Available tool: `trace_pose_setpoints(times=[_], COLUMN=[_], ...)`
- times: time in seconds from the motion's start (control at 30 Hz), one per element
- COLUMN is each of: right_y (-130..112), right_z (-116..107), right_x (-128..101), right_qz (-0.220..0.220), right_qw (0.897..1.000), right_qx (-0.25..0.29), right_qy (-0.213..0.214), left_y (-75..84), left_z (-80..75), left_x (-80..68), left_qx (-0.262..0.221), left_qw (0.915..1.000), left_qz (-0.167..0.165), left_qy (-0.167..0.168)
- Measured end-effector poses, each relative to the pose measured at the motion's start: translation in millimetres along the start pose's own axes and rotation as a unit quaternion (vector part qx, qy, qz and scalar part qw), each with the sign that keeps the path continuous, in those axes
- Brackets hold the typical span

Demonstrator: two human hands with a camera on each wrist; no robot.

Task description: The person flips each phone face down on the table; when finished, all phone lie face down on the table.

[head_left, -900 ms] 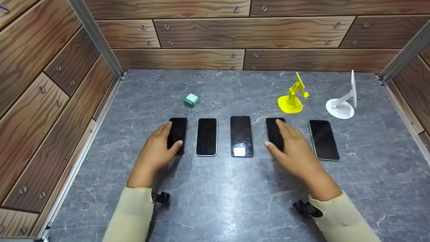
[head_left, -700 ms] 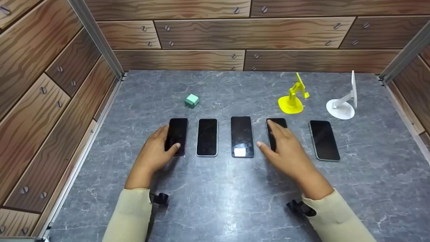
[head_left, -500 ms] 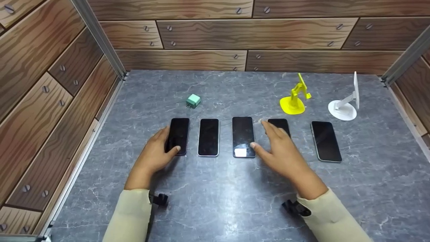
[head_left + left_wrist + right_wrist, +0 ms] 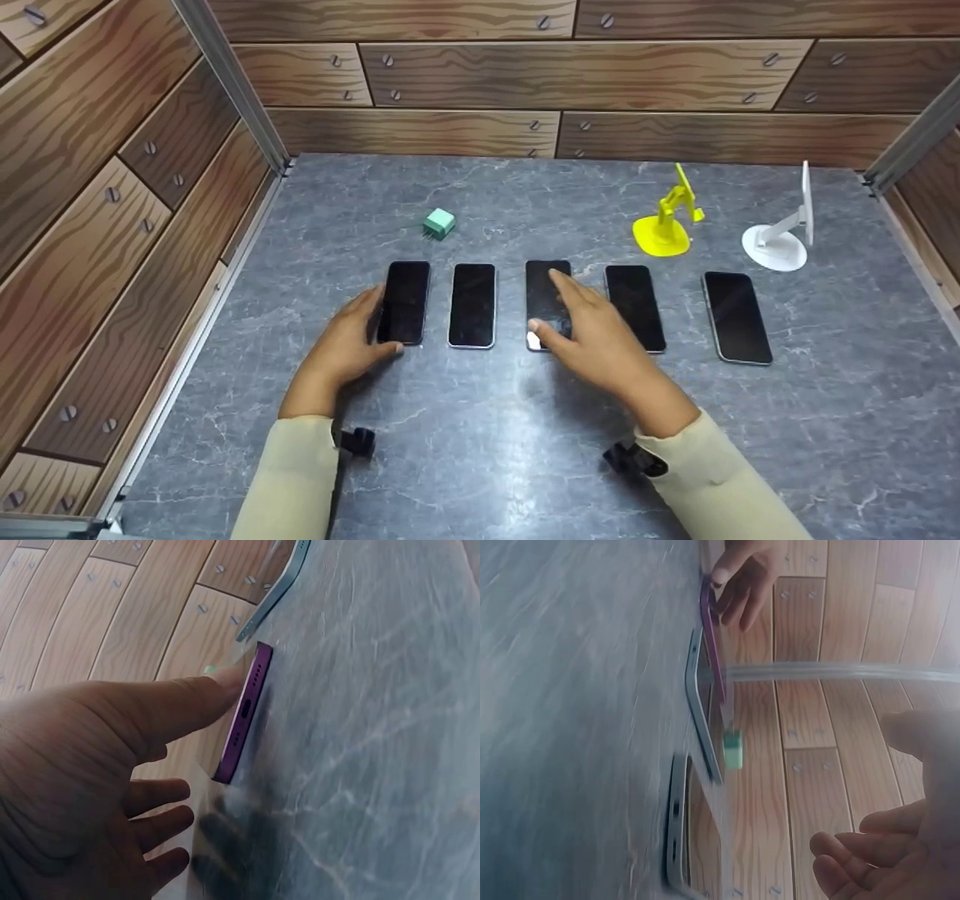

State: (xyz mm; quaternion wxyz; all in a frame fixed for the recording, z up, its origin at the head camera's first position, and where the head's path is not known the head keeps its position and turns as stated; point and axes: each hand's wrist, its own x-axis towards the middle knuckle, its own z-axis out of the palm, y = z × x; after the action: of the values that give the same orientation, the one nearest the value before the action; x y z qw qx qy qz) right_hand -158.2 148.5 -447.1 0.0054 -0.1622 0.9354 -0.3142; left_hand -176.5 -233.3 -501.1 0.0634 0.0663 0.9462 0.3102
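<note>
Several dark-screened phones lie face up in a row across the grey table in the head view. My left hand is at the leftmost phone, fingers loosely spread along its left side and thumb by its bottom corner. In the left wrist view, the thumb overlaps this phone's purple end, while the other fingers stay apart from it. Over the middle phone hovers my right hand, fingers extended and holding nothing. The right wrist view shows that hand's relaxed fingers well away from the phone edges.
A silver-edged phone lies between the hands. Two more phones, one nearer and one farther right, complete the row. Behind are a green charger plug, a yellow phone stand and a white stand. Wood-patterned walls enclose the table.
My right hand has moved left, from over the fourth phone to over the middle one. My left thumb has slid off the leftmost phone's screen toward its bottom edge. The head view has shifted slightly.
</note>
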Motion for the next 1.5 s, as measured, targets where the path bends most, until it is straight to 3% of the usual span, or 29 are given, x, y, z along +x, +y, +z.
trace_pose_setpoints(times=[0.4, 0.73, 1.1, 1.5], right_y=[-22.0, -42.4, -53.7, -65.6], right_z=[27.3, 49.2, 69.6, 83.9], right_x=[17.3, 26.6, 34.5, 46.0], right_qz=[-0.036, -0.035, -0.038, -0.042], right_qw=[0.998, 0.995, 0.99, 0.988], right_qx=[0.043, 0.058, 0.098, 0.096], right_qy=[-0.021, -0.068, -0.094, -0.11], left_y=[-4.6, -8.4, -10.5, -10.8], left_z=[1.5, 2.2, 2.5, 2.3], left_x=[5.5, 7.9, 8.3, 7.6], left_qx=[0.001, 0.003, 0.006, 0.012], left_qw=[0.9998, 0.9998, 0.9997, 0.9994], left_qz=[-0.012, -0.012, -0.01, -0.014], left_qy=[-0.014, -0.018, -0.023, -0.031])
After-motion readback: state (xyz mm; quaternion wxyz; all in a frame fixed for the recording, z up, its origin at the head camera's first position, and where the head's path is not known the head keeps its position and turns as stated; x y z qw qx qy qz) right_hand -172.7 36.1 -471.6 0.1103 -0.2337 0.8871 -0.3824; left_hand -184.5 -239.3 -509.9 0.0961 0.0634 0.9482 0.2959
